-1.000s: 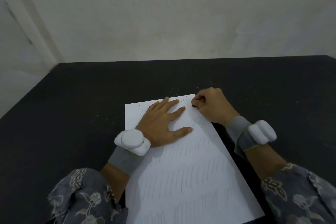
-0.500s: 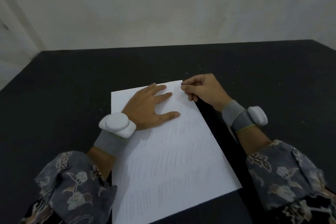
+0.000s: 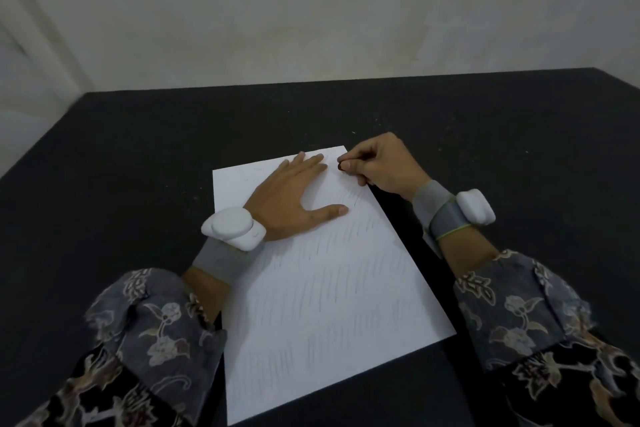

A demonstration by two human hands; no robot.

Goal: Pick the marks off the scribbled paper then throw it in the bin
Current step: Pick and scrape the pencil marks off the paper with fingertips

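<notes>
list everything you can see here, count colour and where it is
paper: 1, white with rows of faint grey pencil strokes, lying flat on the table in front of the person
small dark object: 1, dark brown, pinched at the right fingertips over the paper's far right corner; too small to tell what it is
table: 1, black, filling the lower part of the view
wall: 1, off-white, behind the table
wrist devices: 2, white on grey bands, one on each wrist
sleeves: 2, grey and black floral, at the lower corners
left hand: 1, fingers spread flat, pressing on the paper's upper part
right hand: 1, curled, pinching the small dark object
</notes>
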